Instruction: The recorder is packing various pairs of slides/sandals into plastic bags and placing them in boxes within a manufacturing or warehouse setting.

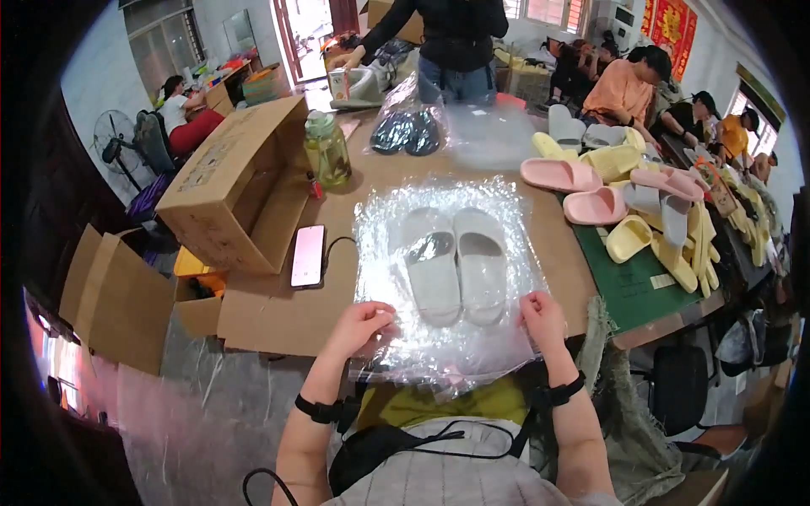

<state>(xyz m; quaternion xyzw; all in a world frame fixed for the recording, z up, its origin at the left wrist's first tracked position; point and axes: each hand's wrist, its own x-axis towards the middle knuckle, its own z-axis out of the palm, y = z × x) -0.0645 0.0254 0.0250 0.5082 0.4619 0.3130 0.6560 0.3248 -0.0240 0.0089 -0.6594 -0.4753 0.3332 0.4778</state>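
Note:
A pair of light grey slide sandals (434, 282) lies side by side, toes toward the far side, with a clear plastic bag (380, 228) around or under them. Glare on the film makes it hard to tell how far it covers them. At the bag's near left edge, my left hand (363, 327) is closed with its fingertips pinching the film. Opposite it, my right hand (542, 319) pinches the bag's right edge beside the sandal heel. The bag's near end hangs slightly past the table edge, toward my lap.
An open cardboard box (224, 194), a lidded bottle (326, 152) and a phone (308, 257) are on the left. Bagged dark slippers (405, 133) lie beyond. Pink slides (561, 175) and yellow slides (629, 239) pile up at right. A person (456, 42) stands across the table.

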